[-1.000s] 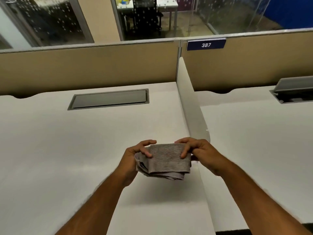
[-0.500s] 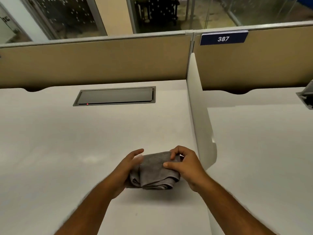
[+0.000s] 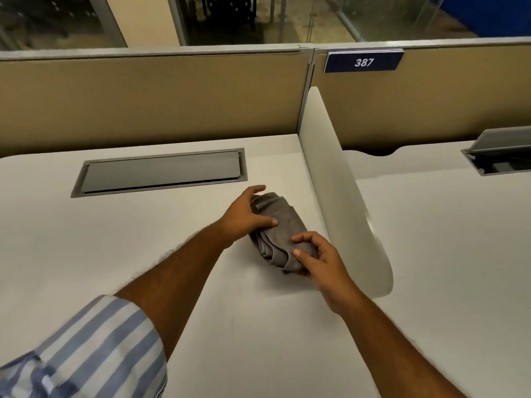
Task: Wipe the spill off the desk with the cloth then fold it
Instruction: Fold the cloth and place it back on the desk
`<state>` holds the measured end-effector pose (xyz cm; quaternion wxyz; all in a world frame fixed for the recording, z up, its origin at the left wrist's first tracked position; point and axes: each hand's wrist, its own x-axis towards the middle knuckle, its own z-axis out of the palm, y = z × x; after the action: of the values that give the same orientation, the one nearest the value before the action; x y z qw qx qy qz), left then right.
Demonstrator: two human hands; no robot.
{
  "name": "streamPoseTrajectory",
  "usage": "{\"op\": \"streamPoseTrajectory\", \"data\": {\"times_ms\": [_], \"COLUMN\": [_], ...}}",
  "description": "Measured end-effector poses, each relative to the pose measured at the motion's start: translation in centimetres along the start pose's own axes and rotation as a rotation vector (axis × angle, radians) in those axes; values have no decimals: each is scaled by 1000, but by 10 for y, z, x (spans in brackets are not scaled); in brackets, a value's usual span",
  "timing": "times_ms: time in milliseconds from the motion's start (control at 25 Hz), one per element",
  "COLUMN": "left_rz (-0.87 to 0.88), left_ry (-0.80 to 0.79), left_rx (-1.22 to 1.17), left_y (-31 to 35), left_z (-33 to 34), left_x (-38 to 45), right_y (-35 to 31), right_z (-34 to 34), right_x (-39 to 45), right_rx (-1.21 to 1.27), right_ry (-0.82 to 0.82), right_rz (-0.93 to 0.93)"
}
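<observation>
A grey cloth (image 3: pixel 283 225), folded into a thick bundle, lies on the white desk (image 3: pixel 143 254) close to the low side divider. My left hand (image 3: pixel 244 215) rests on the cloth's far left end, thumb pressed on top and fingers curled over the far edge. My right hand (image 3: pixel 316 257) pinches the near right end of the bundle between thumb and fingers. No spill shows on the desk surface.
A white rounded divider panel (image 3: pixel 339 182) stands just right of the cloth. A grey cable hatch (image 3: pixel 161 173) is set flush into the desk at the back. Tan partition walls (image 3: pixel 149 101) close the far edge; a second hatch (image 3: pixel 500 153) is open on the neighbouring desk.
The cloth has gone from held up between both hands to lying on the desk, farther back and turned diagonally beside the divider. Both hands stayed on it.
</observation>
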<state>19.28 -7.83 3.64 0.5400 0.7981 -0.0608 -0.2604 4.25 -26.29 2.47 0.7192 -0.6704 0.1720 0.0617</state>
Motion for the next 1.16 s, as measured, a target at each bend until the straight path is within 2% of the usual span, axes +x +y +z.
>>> {"op": "streamPoseTrajectory", "data": {"times_ms": [120,200,280,400,440,520,800,1000,1160], "left_rz": [174,314,396,275,236,221,128,209,202], "left_ry": [218,339,282,-46,-96,-88,-49,57,122], "left_rx": [146,267,362,662,750,835,869,756,702], "left_y": [6,2,-10,-36,-44,-53,-53,-52,-61], "left_z": [9,15,23,39,42,48,70,61,60], "left_x": [29,36,35,29,28,24,7,3,-14], "right_y": [-8,-12,-8,12,18,29,21,17,14], "right_z": [11,18,21,25,25,22,2,0,-3], "right_x": [36,56,69,75,73,71,77,65,54], "right_rx": [180,135,-249,-1049,-1231,-1406,-1497,-1279,-1258], "right_ry": [140,174,165,119,111,73,-94,32,59], "right_rz": [-5,-41,-72,-43,-80,-117,-131,-159,-119]}}
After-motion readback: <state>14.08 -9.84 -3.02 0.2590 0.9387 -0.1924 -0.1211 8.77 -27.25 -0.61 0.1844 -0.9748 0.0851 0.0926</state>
